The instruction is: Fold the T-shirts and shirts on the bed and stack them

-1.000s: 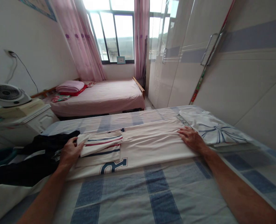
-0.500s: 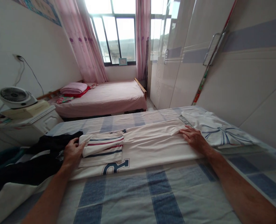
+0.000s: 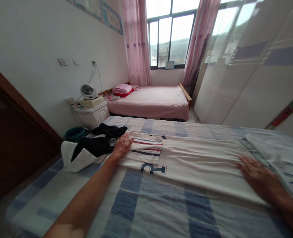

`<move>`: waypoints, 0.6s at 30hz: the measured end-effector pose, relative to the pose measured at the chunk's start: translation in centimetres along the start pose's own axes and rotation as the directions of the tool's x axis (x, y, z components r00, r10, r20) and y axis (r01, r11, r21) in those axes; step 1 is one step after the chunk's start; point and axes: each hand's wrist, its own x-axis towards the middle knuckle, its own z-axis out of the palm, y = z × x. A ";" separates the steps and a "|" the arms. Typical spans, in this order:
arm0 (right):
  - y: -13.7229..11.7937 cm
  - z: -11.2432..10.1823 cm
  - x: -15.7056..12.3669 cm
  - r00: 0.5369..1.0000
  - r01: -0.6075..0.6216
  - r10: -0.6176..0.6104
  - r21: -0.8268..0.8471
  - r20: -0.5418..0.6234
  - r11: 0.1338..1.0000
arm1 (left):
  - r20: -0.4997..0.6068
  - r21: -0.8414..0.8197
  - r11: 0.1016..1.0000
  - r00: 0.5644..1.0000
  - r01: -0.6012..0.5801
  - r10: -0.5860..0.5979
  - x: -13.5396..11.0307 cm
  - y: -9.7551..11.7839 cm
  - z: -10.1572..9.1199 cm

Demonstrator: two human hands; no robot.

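A white shirt point(image 3: 201, 155) with part of a navy letter print lies folded into a long strip across the bed. Its sleeves point(image 3: 146, 150), striped in navy and red, are turned in over the left end. My left hand point(image 3: 123, 145) rests on that end beside the stripes, fingers stretched out. Towards the other end, my right hand point(image 3: 257, 175) is flat on the cloth with its fingers spread, slightly blurred. Black clothing point(image 3: 94, 145) with white parts lies just left of my left hand. Beyond my right hand is another white garment point(image 3: 285, 155) with dark blue lines.
A blue-and-white checked sheet point(image 3: 161, 205) covers the bed. Behind it stand a pink bed point(image 3: 156, 102) and a white cabinet point(image 3: 94, 114) carrying a small fan point(image 3: 89, 92). A green bin point(image 3: 75, 134) is at the left, a tall glossy wardrobe point(image 3: 245, 82) at the right.
The view has turned left, so the room appears shifted right. My left hand has gone from gripping the shirt's edge to lying flatter on it. The right hand stays on the shirt.
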 end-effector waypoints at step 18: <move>-1.6 0.1 0.5 0.996 0.067 -0.061 0.081 -0.070 0.994 | 0.359 -0.633 0.641 0.898 0.434 -0.254 -0.9 -2.5 -2.5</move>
